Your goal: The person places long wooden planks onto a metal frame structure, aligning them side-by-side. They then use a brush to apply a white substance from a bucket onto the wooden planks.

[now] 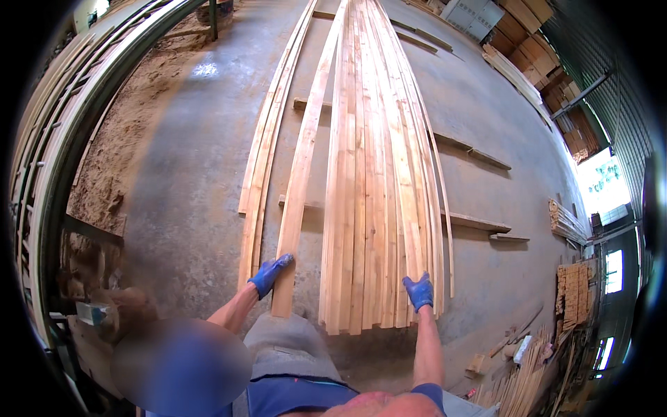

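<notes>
My left hand [271, 276], in a blue glove, grips the edge of a long, pale wooden plank [300, 181] close to its near end. This plank lies apart from the wide row of planks, with a gap between them. On the right, my right hand [419, 292], also gloved in blue, is at the near end of another plank [403, 156], its thumb and fingers around the sides. That plank rests on top of the row of long planks [358, 229]. Beyond my left hand, a few narrow planks [258, 174] lie side by side.
Wooden crosspieces [476, 222] support the planks above the concrete floor [187, 208]. A metal frame [87, 90] runs along the left beside heaped sawdust [114, 146]. Stacked wood [575, 295] and loose sticks [521, 379] lie at right. A blurred blue shape [187, 375] covers the lower left.
</notes>
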Demonstrator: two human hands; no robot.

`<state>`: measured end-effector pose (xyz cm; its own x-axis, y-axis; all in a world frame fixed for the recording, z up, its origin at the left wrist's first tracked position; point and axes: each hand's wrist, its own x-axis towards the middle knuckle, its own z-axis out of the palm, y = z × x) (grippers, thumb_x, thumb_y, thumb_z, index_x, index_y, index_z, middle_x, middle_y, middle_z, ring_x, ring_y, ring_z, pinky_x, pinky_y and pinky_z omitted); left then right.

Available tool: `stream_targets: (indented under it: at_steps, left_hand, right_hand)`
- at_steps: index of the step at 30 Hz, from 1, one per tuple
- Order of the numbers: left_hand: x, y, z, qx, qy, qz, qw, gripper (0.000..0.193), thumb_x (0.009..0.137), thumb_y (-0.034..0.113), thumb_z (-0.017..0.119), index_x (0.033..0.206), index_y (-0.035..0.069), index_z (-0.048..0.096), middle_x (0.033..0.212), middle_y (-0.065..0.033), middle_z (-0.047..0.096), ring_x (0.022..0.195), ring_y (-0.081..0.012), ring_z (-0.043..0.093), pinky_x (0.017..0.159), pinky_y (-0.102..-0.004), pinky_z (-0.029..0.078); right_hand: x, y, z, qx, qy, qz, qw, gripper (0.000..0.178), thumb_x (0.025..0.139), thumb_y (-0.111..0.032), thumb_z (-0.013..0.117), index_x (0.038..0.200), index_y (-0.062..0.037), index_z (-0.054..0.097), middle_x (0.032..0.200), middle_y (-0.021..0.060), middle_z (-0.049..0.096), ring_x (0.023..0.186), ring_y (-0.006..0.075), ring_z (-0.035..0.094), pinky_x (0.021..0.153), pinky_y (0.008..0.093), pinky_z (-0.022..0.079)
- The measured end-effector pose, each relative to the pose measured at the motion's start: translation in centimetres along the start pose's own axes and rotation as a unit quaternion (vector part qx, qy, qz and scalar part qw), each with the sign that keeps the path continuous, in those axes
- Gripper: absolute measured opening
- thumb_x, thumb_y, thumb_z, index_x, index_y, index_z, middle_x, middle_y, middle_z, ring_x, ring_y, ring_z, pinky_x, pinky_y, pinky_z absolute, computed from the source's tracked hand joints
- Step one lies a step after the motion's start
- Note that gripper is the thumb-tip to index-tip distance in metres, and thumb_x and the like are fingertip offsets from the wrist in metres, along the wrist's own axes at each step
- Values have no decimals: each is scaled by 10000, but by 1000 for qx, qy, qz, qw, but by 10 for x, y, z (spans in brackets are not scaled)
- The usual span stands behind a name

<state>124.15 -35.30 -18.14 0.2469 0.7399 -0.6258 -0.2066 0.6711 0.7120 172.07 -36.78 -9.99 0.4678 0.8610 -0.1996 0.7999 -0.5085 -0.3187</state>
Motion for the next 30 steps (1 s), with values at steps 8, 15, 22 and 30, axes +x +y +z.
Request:
stream_targets:
  at_steps: [8, 15, 22, 30]
  left_hand:
    - [25, 3, -22, 62, 5, 45, 997, 748, 904, 651, 549, 1247, -13, 587, 1124, -117, 638, 1012, -191, 598, 898, -342, 480]
    - [33, 13, -50, 66, 30, -2, 997, 954, 856, 776, 491, 1305, -62, 562, 1221, -162, 624, 1128, -229, 586, 1017, -370, 438]
    - [-17, 62, -77, 171, 94, 0, 981, 1005, 902, 805, 288, 1311, -70, 569, 1240, -214, 618, 1163, -266, 566, 1019, -365, 428]
    - [-51, 79, -311, -40, 91, -85, 991, 1063, 863, 840, 296, 1360, -75, 508, 1299, -254, 585, 1170, -285, 599, 1009, -397, 454]
  right_hand:
    - [-83, -31, 1, 42, -14, -36, 998, 917, 727, -489, 786, 1317, 137, 465, 1116, 323, 655, 1050, 415, 658, 896, 429, 528]
    - [-221, -192, 39, 203, -147, -126, 960, 842, 797, -566, 727, 1190, 147, 514, 800, 235, 702, 754, 377, 709, 655, 436, 564]
    - [-253, -352, 141, 49, -187, -92, 977, 910, 738, -630, 722, 1156, 147, 502, 947, 349, 664, 903, 472, 676, 782, 502, 545]
    - [-334, -538, 248, 22, -289, -180, 940, 775, 806, -593, 678, 1081, 113, 515, 889, 349, 663, 896, 455, 680, 766, 522, 531]
